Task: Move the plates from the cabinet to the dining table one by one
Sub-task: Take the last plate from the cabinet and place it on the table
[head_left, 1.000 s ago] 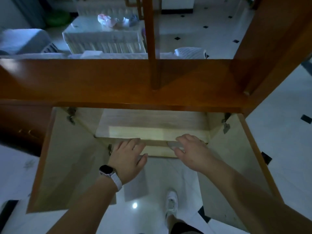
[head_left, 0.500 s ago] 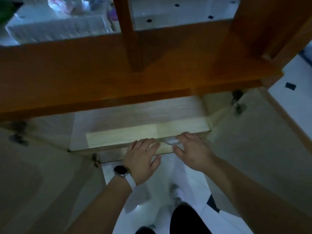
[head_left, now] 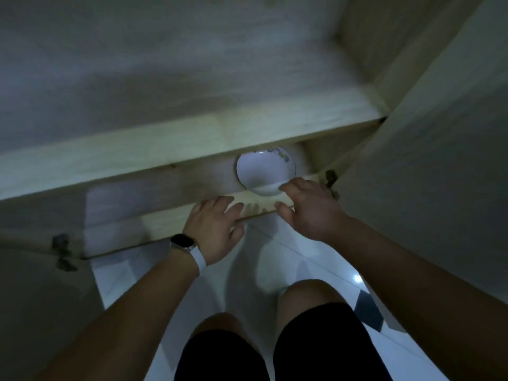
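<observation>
While the person crouches before the open cabinet (head_left: 165, 78), the white plate (head_left: 265, 171) lies on the lower shelf (head_left: 170, 224). It sits partly under the front edge of the upper shelf (head_left: 137, 155), toward the right side of the compartment. It has a small flower pattern on its far rim.

The right hand (head_left: 308, 213) is just in front of the plate and a little to its right. Its fingers are spread wide and hold nothing. The index fingertip is at the near rim of the plate, but I cannot tell if it touches it.

The left hand (head_left: 217, 229), with a watch (head_left: 182, 240) on the wrist, rests flat on the front edge of the lower shelf. Its fingers are straight, and it is to the left of the plate and apart from it.
</observation>
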### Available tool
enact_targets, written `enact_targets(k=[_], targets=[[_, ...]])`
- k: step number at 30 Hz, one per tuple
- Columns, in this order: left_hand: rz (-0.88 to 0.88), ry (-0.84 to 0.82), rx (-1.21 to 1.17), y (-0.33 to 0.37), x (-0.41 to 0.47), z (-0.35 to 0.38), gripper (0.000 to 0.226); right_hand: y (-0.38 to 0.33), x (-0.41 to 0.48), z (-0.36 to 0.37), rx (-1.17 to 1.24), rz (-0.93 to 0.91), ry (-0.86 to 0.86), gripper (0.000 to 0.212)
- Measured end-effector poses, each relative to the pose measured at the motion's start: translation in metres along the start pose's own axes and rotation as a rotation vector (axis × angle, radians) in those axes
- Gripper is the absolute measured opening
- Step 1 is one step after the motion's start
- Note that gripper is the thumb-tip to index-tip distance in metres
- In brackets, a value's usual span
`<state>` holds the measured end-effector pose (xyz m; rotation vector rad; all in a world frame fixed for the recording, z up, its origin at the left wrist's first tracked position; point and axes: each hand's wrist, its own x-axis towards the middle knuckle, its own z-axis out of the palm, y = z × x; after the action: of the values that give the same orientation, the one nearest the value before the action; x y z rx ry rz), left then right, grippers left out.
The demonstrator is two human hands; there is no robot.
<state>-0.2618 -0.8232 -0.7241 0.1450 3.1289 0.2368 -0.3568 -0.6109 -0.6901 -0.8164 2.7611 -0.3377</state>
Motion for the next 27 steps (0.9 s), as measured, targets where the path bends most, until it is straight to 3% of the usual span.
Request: enact_targets(k=[11, 16, 18, 20, 25, 27], targets=[[-0.069, -0.072, 0.007, -0.050, 0.076, 0.121, 0.060, 0.076, 0.071, 0.110, 0.030, 0.085, -0.022, 0.055], [-0.388, -0.068, -0.028, -0.048, 0.115, 0.157, 0.056, 0.097, 0.097, 0.135, 0.148, 0.213, 0.015, 0.055], [-0.371, -0.095, -0.023, -0.049, 0.127, 0.175, 0.056, 0.105, 0.109, 0.148, 0.176, 0.301, 0.050, 0.057], [-0.323, -0.060, -0.142, -0.055, 0.133, 0.193, 0.055, 0.114, 0.120, 0.159, 0.255, 0.368, 0.093, 0.058], [-0.791, 0.046, -0.960, -0.058, 0.156, 0.202, 0.043, 0.128, 0.146, 0.174, 0.531, 0.484, 0.176, 0.041], [-0.803, 0.041, -0.994, -0.060, 0.164, 0.201, 0.035, 0.130, 0.158, 0.177, 0.620, 0.508, 0.179, 0.039]])
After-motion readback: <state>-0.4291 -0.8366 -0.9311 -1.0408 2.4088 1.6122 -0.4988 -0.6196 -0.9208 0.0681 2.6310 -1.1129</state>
